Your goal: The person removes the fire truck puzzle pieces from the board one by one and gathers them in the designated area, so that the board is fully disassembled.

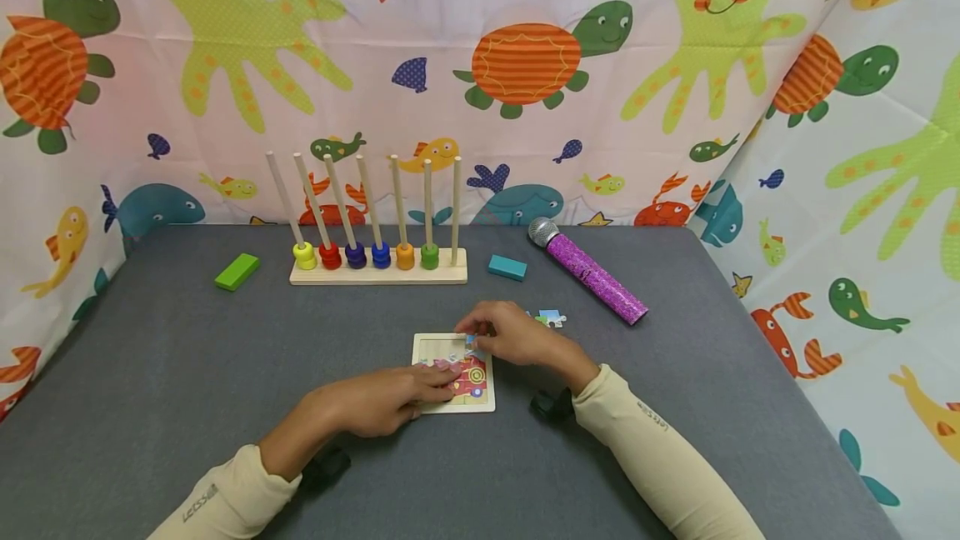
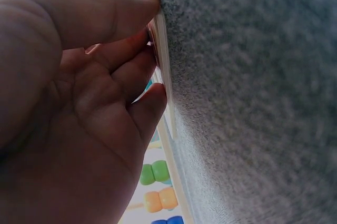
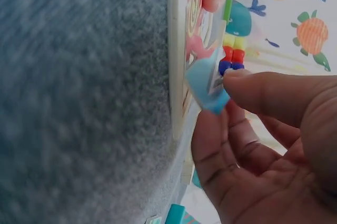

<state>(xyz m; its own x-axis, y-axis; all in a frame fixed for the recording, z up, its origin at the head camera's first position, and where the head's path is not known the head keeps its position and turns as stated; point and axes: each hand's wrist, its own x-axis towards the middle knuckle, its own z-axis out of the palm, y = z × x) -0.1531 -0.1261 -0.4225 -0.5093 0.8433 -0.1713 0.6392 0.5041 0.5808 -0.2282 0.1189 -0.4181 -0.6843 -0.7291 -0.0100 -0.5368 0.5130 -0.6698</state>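
A small jigsaw puzzle in a pale wooden tray (image 1: 457,409) lies on the table, with a red picture on its fitted pieces (image 1: 471,377). My left hand (image 1: 382,398) rests its extended fingers on the picture's left part and covers some of it. In the left wrist view, the thumb (image 2: 142,10) touches the tray's edge. At the tray's top right corner, my right hand (image 1: 517,332) pinches a light blue puzzle piece (image 3: 202,79) between thumb and fingers. The piece is tilted over the tray in the right wrist view. Pale bare backing shows along the tray's top.
More loose puzzle pieces (image 1: 551,318) lie behind the right hand. Farther back stand a wooden peg rack (image 1: 378,273) with coloured beads, a green block (image 1: 237,272), a teal block (image 1: 507,267) and a purple glitter microphone (image 1: 596,277). A printed curtain (image 1: 300,107) hangs behind the table.
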